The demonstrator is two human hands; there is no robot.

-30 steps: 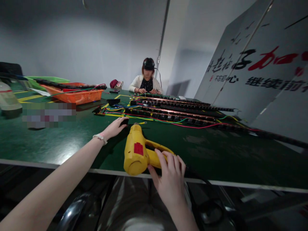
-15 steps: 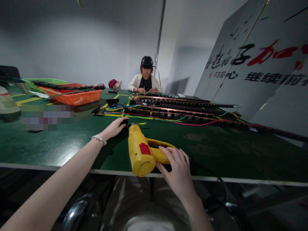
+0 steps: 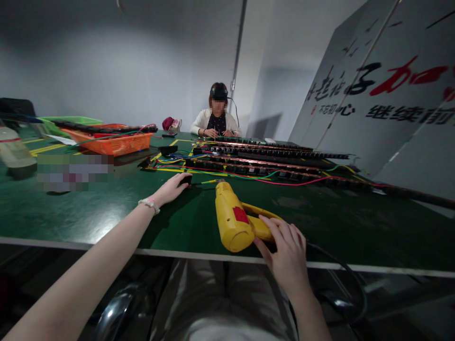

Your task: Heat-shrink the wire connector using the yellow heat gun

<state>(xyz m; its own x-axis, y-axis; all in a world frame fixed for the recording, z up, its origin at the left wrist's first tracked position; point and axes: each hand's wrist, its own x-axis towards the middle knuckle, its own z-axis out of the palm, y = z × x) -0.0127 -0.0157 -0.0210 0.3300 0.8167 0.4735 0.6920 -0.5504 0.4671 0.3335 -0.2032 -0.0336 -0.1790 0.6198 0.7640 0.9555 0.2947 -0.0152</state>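
A yellow heat gun (image 3: 232, 220) with a red label lies on the green table (image 3: 106, 208) near its front edge, nozzle pointing away from me. My right hand (image 3: 286, 248) rests on its handle, fingers curled over it. My left hand (image 3: 172, 187) reaches forward, fingers on a small black part (image 3: 185, 179) at the end of a yellow wire (image 3: 209, 181). A white bracelet circles my left wrist.
Long black strips with red, green, yellow and blue wires (image 3: 270, 163) lie across the table's middle. An orange basket (image 3: 113, 139) and a green tray (image 3: 67, 121) stand far left. Another person (image 3: 216, 118) sits opposite. White boards with lettering (image 3: 384, 94) lean at right. A black cord (image 3: 341, 270) trails off the edge.
The heat gun has shifted to the right along the table's front edge with my right hand on its handle. My left hand has stayed on the small black part.
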